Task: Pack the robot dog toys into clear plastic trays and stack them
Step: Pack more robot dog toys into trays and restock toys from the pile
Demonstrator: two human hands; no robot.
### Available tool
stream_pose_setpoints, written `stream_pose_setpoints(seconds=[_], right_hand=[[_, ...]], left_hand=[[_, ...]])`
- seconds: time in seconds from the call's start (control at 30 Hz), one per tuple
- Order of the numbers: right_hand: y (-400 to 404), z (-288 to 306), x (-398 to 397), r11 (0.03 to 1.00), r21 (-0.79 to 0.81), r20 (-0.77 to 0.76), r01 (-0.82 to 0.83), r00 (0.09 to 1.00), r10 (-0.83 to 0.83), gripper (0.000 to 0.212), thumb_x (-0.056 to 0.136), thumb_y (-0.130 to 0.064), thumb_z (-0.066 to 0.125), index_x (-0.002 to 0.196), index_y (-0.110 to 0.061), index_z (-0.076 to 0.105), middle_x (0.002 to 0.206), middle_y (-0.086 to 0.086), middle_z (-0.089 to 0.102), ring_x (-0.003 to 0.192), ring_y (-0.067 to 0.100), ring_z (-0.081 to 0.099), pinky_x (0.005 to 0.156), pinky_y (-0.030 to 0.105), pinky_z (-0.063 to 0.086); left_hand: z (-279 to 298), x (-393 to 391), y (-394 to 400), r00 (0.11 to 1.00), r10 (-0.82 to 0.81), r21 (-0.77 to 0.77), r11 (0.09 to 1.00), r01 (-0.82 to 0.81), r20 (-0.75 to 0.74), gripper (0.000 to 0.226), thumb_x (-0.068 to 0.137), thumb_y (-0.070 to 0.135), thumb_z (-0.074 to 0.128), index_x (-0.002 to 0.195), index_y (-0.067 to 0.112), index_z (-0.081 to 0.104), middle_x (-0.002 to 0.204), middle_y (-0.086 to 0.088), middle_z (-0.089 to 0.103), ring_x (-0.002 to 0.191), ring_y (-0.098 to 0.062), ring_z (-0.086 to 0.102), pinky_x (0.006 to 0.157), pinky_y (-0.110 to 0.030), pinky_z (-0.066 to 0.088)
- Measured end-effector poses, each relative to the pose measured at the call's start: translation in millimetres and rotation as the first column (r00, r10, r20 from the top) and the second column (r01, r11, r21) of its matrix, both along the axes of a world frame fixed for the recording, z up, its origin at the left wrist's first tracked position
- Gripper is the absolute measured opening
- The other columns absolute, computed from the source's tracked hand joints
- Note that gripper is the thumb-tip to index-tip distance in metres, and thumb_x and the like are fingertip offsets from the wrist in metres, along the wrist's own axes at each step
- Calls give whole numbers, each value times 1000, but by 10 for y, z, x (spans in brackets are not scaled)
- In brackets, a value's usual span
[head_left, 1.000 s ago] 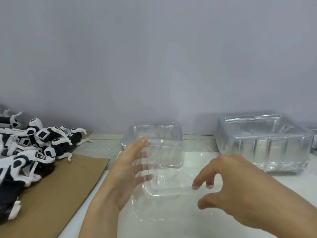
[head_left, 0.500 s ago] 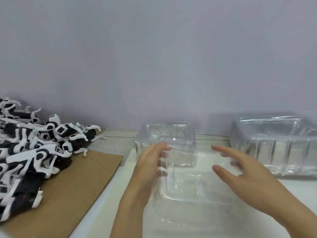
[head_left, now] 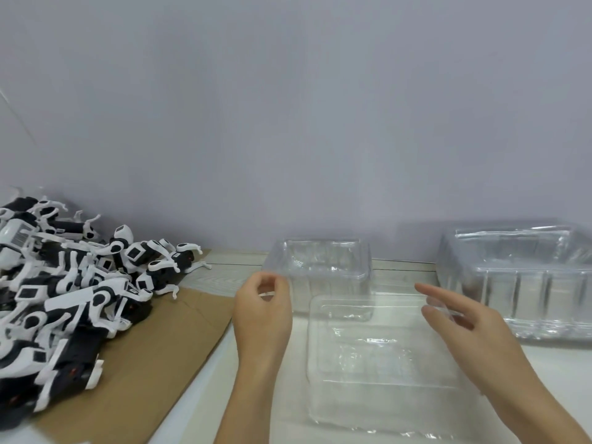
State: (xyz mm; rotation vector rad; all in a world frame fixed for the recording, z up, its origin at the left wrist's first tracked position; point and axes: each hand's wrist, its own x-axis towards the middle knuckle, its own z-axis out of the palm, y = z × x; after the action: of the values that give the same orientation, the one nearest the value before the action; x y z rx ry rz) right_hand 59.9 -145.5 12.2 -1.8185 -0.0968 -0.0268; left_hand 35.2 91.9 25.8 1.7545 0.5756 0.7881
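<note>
Near centre, flat on the white table [head_left: 544, 373]: one clear plastic tray [head_left: 381, 363], shallow, open side up, nothing in it. Just beyond it, touching or nearly so at the far edge, a smaller deep clear tray [head_left: 320, 267], also without a toy inside. Far right, against the grey wall [head_left: 288, 107], a tall stack of clear trays [head_left: 519, 277], ribbed sides showing.

Left hand [head_left: 264, 312] raised beside the near tray's left edge, fingers curled in toward the thumb; possibly pinching the rim of the deep tray or a thin bit of clear plastic, but hard to tell against the glare, so no sure grip to report. Right hand [head_left: 464, 331] hovering over the near tray's right side, fingers stretched out and loosely spread, holding nothing; fingertips reaching toward the stack, apart from it.

Far left, heaped on a sheet of brown cardboard [head_left: 137, 373]: a pile of black-and-white robot dog toys [head_left: 67, 290], legs and tails tangled, well apart from both hands. Cardboard overlapping the table's left edge, its right corner near the left wrist.
</note>
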Motion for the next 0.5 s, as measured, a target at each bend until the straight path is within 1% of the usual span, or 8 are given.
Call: stream_pose_setpoints(seconds=[0.07,0.1,0.13,0.2,0.27,0.33,0.43,0.5], right_hand=[[12,-18,4,1000,23,2,5,1000,-5,24,93,-32,63,108,-49,69,117,-21,63,114,11,56,92,32,39],[6,-20,6,999,39,1,9,1000,-9,22,93,-33,62,108,-48,69,118,-22,63,115,11,56,92,31,39],[11,-26,11,999,51,-1,8,1000,-8,21,94,-34,61,108,-47,69,119,-22,63,115,10,56,91,30,39],[9,-33,21,998,68,-2,6,1000,-5,20,95,-35,59,109,-46,69,119,-23,63,115,8,56,90,28,38],[1,-40,25,996,85,-3,11,1000,-11,19,96,-35,59,109,-44,70,119,-23,63,114,8,56,89,27,38],[2,-43,28,995,103,-1,13,1000,-13,19,96,-35,58,108,-43,70,119,-24,63,114,7,56,88,26,38],[1,-58,38,994,110,3,14,1000,-15,19,96,-34,58,108,-44,69,119,-26,62,114,6,56,86,24,38],[0,-76,45,994,110,4,10,1000,-10,19,96,-35,58,108,-44,69,118,-28,62,114,5,55,85,21,39]], left_hand=[[64,50,101,998,69,106,992,-68,-13,15,89,13,61,79,24,64,81,11,69,74,3,61,61,-9,41],[105,101,187,995,84,183,980,-72,-54,9,88,15,62,84,23,63,91,7,69,82,-2,62,68,-15,44],[147,157,311,987,99,259,964,-63,-126,7,88,17,63,94,21,62,102,2,67,93,-12,62,77,-25,47],[236,312,618,937,177,421,906,-35,-302,33,87,26,64,117,16,57,123,-9,57,113,-30,55,93,-39,45],[339,465,930,834,296,548,836,10,-466,56,86,36,64,134,13,46,137,-17,46,129,-38,43,101,-45,39],[376,562,1212,695,404,620,781,76,-595,68,87,46,64,139,11,36,144,-20,38,134,-41,35,104,-48,36],[246,560,1586,525,531,688,709,154,-665,75,88,48,64,144,11,30,149,-19,31,135,-42,33,106,-48,36],[130,511,1791,466,583,720,666,197,-666,80,90,48,61,152,17,21,152,-18,28,136,-44,33,108,-48,34]])
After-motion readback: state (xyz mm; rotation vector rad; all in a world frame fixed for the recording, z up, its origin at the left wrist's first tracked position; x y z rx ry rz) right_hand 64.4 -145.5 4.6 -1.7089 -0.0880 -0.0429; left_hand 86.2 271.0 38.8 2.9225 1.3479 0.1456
